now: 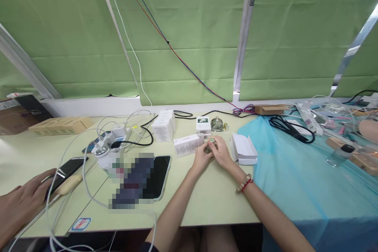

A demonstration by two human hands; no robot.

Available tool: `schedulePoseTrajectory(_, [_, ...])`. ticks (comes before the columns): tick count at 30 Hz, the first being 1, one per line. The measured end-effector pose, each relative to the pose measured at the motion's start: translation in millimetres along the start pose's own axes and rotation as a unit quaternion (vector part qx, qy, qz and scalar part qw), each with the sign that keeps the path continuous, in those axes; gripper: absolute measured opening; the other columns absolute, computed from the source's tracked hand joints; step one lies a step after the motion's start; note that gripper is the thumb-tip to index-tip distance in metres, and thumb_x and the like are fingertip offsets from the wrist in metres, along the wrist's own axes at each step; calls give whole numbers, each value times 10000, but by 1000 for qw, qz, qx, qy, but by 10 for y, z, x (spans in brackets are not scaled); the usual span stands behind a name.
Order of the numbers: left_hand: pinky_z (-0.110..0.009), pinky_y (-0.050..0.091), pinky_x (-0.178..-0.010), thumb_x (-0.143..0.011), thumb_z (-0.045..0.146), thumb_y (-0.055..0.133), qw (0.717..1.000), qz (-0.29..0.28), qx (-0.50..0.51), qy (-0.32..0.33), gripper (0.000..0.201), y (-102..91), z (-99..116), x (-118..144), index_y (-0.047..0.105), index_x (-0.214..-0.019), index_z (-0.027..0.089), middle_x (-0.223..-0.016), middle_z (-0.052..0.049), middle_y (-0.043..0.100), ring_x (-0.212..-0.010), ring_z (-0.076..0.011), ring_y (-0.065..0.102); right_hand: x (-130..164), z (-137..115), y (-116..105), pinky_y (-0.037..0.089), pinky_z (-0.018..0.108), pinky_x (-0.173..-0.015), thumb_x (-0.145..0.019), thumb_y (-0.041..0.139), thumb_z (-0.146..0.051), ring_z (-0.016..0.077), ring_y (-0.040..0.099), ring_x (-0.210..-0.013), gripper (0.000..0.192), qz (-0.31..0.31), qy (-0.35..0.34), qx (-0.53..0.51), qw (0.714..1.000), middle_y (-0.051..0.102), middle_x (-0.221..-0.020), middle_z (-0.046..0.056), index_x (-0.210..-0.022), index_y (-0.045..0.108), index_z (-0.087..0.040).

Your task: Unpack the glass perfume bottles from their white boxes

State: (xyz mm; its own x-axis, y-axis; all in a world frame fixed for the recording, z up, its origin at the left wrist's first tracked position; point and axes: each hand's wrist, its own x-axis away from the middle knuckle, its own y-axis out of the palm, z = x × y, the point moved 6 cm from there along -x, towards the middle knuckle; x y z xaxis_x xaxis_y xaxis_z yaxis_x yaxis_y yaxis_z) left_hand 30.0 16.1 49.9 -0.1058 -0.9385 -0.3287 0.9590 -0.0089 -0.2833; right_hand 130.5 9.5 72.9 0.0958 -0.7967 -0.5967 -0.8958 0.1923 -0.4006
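Two hands [212, 152], small round glass bottle [211, 145], gold cap

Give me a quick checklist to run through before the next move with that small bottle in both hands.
1. Small round glass bottle with a gold-coloured top held by both hands: ok, left hand and right hand close around it.
2. Cap on or off: cannot tell, fingers cover it.
3. Open white cardboard box within reach of the right hand: ok.
4. Long white printed carton lying just behind the left hand: ok.
5. Second round glass bottle standing apart, farther back: ok.
6. Pale green tabletop in front of the hands free of cables: ok.
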Motion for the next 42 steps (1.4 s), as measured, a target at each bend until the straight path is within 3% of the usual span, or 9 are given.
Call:
schedulePoseTrajectory(5, [-235,470,-655,-659,274,653,1000,-30,-3,-2,274,26,70,26,683,-877,110,-746,-12,677,-707,-154,604,-76,18,-107,429,320,-759,-900,348,-476,183,547,-788,321,40,42,-134,989,589,-797,31,-836,518,-211])
schedulePoseTrajectory(10, [-291,495,-775,-654,339,696,999,-35,19,0,309,69,89,54,673,-883,133,-863,-55,699,-813,-187,637,-175,63,-428,432,322,-790,-881,386,-496,177,562,-791,327,129,71,-186,971,586,-764,24,-919,531,-204])
schedulePoseTrajectory(15, [-312,511,-771,-644,357,710,999,4,-33,19,349,35,100,49,659,-935,172,-901,-64,694,-825,-189,644,-157,201,-373,463,339,-749,-841,448,-483,205,557,-867,385,94,107,-108,984,579,-1001,99,-1052,600,-199])
schedulePoseTrajectory(18, [-279,525,-677,-650,384,703,997,52,-40,28,361,-52,137,33,660,-958,200,-893,-54,687,-733,-151,640,-137,297,-298,468,352,-762,-835,447,-447,210,568,-872,368,81,115,-89,986,596,-970,101,-1044,598,-183])
schedulePoseTrajectory(21, [-228,500,-550,-666,399,685,995,81,-22,49,246,-123,200,14,690,-790,186,-907,-72,671,-748,-153,634,-123,391,-235,473,353,-735,-807,464,-392,213,592,-821,275,47,128,-83,987,633,-889,89,-911,590,-171])
schedulePoseTrajectory(28, [-196,448,-500,-668,352,684,995,71,-35,69,188,-106,230,28,699,-744,182,-923,-85,653,-843,-172,617,-53,630,-183,481,334,-647,-686,543,-237,172,607,-636,131,0,174,-35,984,656,-817,40,-800,576,-184])
schedulePoseTrajectory(34, [-244,470,-634,-647,366,694,996,49,-61,31,259,-64,139,40,693,-818,172,-808,-46,678,-734,-147,605,-82,335,-331,483,354,-735,-808,488,-401,214,627,-827,290,95,129,-62,985,686,-870,88,-890,645,-171])
schedulePoseTrajectory(38, [-228,438,-603,-718,352,610,993,11,-107,41,266,-55,127,41,700,-899,178,-788,-23,693,-689,-134,598,-113,29,-269,486,330,-707,-711,634,-409,199,626,-735,235,33,71,-79,994,688,-759,61,-732,681,-180])
schedulePoseTrajectory(42, [-216,387,-531,-705,321,597,983,5,-181,29,219,-95,106,40,713,-802,162,-609,5,645,-562,-116,544,-96,-13,-201,495,325,-691,-679,674,-338,188,625,-707,169,5,71,-109,992,691,-768,65,-730,695,-178])
